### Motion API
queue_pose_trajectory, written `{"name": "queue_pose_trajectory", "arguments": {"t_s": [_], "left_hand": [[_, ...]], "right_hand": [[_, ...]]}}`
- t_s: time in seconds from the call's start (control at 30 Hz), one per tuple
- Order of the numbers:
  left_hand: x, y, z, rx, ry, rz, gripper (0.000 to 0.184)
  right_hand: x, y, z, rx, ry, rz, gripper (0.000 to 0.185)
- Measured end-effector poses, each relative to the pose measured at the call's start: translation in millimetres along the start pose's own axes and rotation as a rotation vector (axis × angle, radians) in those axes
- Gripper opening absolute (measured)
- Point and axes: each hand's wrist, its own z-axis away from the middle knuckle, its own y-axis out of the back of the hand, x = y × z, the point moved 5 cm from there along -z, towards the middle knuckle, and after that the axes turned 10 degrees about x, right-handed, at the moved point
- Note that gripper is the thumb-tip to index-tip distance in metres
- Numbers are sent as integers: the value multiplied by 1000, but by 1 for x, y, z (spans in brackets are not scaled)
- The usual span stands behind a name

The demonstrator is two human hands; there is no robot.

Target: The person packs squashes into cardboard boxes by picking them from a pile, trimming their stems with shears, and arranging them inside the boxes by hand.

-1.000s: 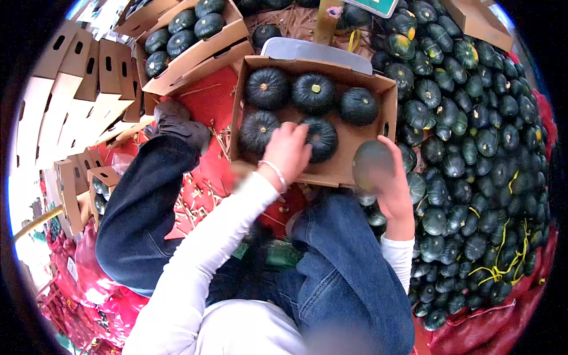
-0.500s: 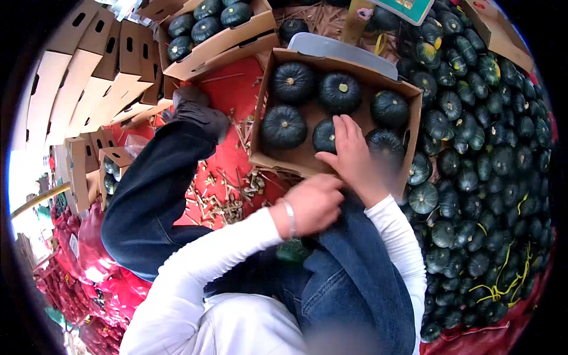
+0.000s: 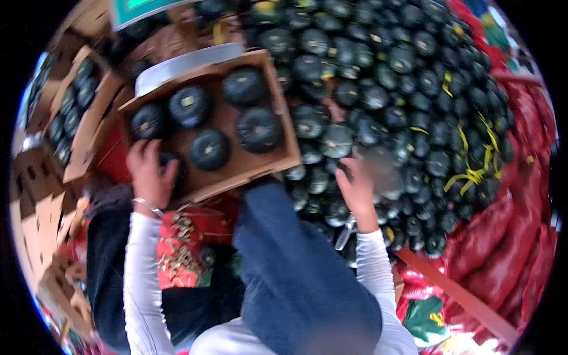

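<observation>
An open cardboard box (image 3: 288, 127) holds several dark green kabocha squashes (image 3: 210, 149) in two rows. My left hand (image 3: 149, 171) reaches over the box's near left corner, its fingers curved around a squash (image 3: 169, 160) that they partly cover. To the right of the box, my right hand (image 3: 357, 184) is held over a big heap of loose kabochas (image 3: 338, 141), fingers apart and nothing in them. A slender shiny object (image 3: 345, 234) shows beside my right wrist; motion blur hides what it is.
Behind the box a grey tray edge (image 3: 189, 66) and a teal-framed display (image 3: 148, 10) stand. Another box of squashes (image 3: 97, 127) lies left, near stacked cartons (image 3: 44, 231). Cut stems (image 3: 177, 236) litter the red floor. Yellow straps (image 3: 473, 171) lie on the heap.
The view has swung right. My right hand has left the squash in the box and moved over the heap. My left hand has gone from near my knee to the box's left corner.
</observation>
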Motion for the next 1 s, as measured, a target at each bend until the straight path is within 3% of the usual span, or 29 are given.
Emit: {"name": "queue_pose_trajectory", "arguments": {"t_s": [0.03, 0.1, 0.2, 0.23, 0.27, 0.33, 0.47, 0.5, 0.57, 0.6, 0.63, 0.7, 0.73, 0.83, 0.87, 0.97, 1.0], "left_hand": [[-1, 4, -14, 107, -66, -21, 70], [-8, -6, -46, 113, -87, -76, 75], [-21, -34, -76, -91, -7, -247, 85], [-19, -38, -84, -102, 7, -262, 87], [-20, -40, -86, -115, 23, -281, 90], [-20, -36, -84, -103, 18, -293, 95], [-8, -16, -77, 28, 14, -115, 89], [-6, -8, -77, 44, 58, -15, 88], [0, 3, -81, 84, 82, 162, 86], [4, 8, -82, 105, 64, 235, 86], [6, 15, -82, 123, 51, 304, 85], [-4, 24, -78, 73, 195, 399, 84], [-11, 25, -76, 80, 233, 464, 83], [-14, 33, -71, 113, 315, 587, 79], [-16, 37, -68, 123, 328, 608, 78], [-31, 54, -56, 146, 406, 643, 79], [-36, 61, -52, 177, 411, 631, 79]], "right_hand": [[22, 5, 0, 15, -34, 26, 29], [53, 20, -12, 117, -16, 99, 29], [66, 25, -55, 229, 36, 274, 34], [74, 20, -75, 259, 55, 323, 36], [90, 12, -101, 283, 220, 387, 39], [87, 1, -145, 326, 228, 539, 38], [62, -56, -218, 106, 342, 657, 41], [66, -78, -227, -50, 319, 737, 45], [83, -111, -233, 176, 471, 1036, 47], [97, -126, -243, 247, 456, 1014, 59], [95, -129, -247, 106, 281, 978, 54], [82, -113, -241, 40, 295, 850, 68], [75, -109, -241, -61, 230, 811, 86], [70, -103, -227, -73, 219, 631, 93], [68, -96, -222, 48, 223, 504, 90], [73, -77, -213, 59, -126, -658, 84], [67, -66, -201, -47, -223, -1145, 79]]}}
